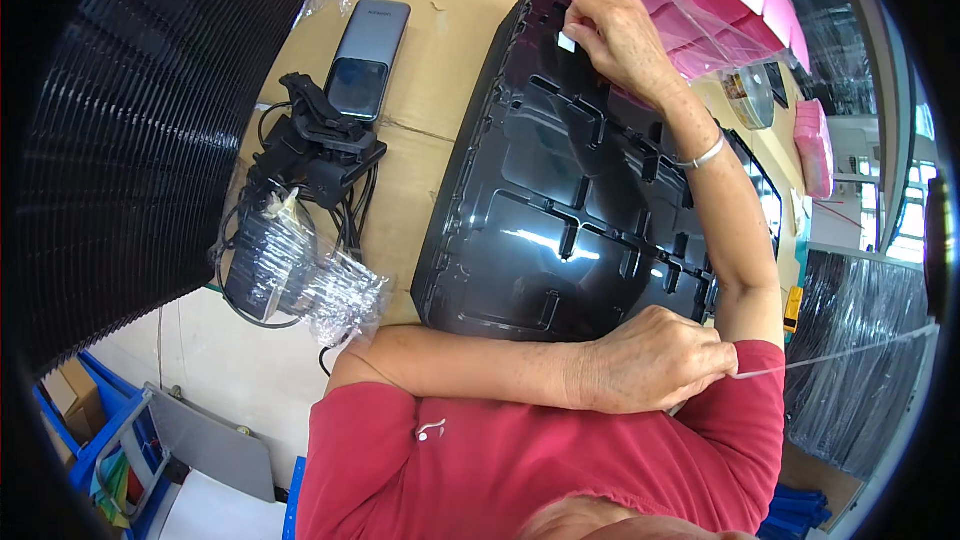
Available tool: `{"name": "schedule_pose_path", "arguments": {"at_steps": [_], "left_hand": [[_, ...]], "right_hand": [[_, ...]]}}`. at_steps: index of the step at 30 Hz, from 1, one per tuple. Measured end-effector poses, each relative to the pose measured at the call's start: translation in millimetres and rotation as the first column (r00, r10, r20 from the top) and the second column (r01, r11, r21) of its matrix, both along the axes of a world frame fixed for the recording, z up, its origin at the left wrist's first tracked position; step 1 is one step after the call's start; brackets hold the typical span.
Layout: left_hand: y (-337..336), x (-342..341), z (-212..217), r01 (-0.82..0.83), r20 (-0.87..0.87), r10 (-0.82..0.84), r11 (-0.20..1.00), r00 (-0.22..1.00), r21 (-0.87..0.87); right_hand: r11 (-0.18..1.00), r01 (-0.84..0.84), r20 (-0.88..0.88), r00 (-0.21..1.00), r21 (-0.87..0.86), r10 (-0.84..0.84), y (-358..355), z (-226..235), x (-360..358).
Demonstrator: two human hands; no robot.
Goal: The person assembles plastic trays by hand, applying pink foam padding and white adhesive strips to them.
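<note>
A glossy black moulded plastic tray point(540, 180) with raised ribs and recesses lies tilted in front of me. At its far end my right hand point(615, 35) is closed, its fingertips on a small white piece point(567, 42) at the tray's surface. Whether the piece is stuck down or only held there, I cannot tell. My left forearm crosses in front of my chest, and my left hand point(655, 360) is closed near the tray's near edge. From its fingers a thin, pale, see-through strip point(835, 353) stretches out to the right.
Left of the tray lie a grey power bank point(370, 60), black cables with a clip-like mount point(325, 140) and a clear plastic wrap point(345, 290). A tall stack of black trays point(150, 140) stands further left. Pink foam blocks point(690, 0) in film and a round clear container point(750, 95) sit at the far right.
</note>
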State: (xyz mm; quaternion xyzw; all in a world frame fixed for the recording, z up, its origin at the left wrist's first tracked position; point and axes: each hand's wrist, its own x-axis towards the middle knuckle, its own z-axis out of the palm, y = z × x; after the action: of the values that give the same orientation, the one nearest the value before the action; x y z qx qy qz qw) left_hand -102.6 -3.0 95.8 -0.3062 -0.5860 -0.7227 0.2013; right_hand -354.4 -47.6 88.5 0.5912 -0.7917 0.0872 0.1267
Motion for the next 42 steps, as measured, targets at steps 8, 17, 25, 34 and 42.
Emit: {"name": "schedule_pose_path", "arguments": {"at_steps": [8,17,25,34,42], "left_hand": [[9.1,11.5,2.6,-0.013,-0.053,0.013,1.0,0.999,-0.003],[12.3,-7.5,11.4,-0.029,0.251,0.013,0.998,0.968,0.058],[64.1,-11.6,8.2,0.133,0.59,-0.253,0.962,0.766,0.24],[98.8,4.4,-2.5,0.029,0.521,-0.018,1.0,0.853,-0.013],[95.2,5.0,-6.4,-0.189,0.209,0.226,0.965,0.951,-0.183]], "right_hand": [[0.898,0.011,-0.084,0.995,-0.439,-0.054,47.6,49.8,43.7],[0.571,0.798,0.756,0.491,-0.191,-0.433,313.2,61.3,183.7],[0.302,0.953,0.566,0.252,-0.004,-0.785,391.3,3.7,265.3],[0.091,0.732,0.735,0.678,-0.675,0.0,281.7,29.9,249.3],[0.372,0.453,0.289,0.861,-0.81,-0.419,274.2,32.5,271.3]]}}
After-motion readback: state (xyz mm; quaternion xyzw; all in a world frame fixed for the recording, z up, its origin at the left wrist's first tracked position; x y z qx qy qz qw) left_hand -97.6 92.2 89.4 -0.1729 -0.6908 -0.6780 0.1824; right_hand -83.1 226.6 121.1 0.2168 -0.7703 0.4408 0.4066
